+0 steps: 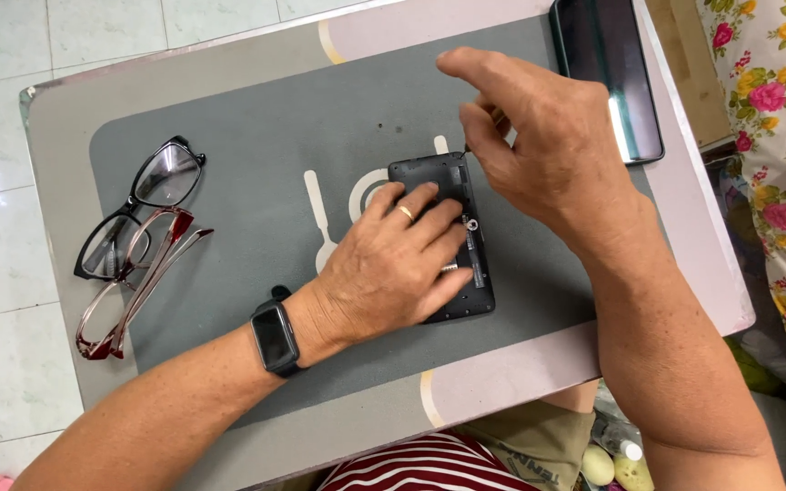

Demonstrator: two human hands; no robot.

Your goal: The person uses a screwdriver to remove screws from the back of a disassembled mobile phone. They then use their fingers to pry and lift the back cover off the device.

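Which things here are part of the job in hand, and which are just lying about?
In hand:
left hand pressing on the opened phone
right hand raised above the phone's top end

Lying about:
black glasses
red glasses
tablet
grey mat underneath it all

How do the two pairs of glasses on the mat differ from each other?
The black glasses have a thick, dark frame; the red glasses have a thin, reddish, partly clear frame. The black glasses lie farther from the person, while the red glasses lie nearer, their temples stretching toward the table's near edge. The red pair overlaps the black pair. Both rest at the mat's left side, away from both hands.
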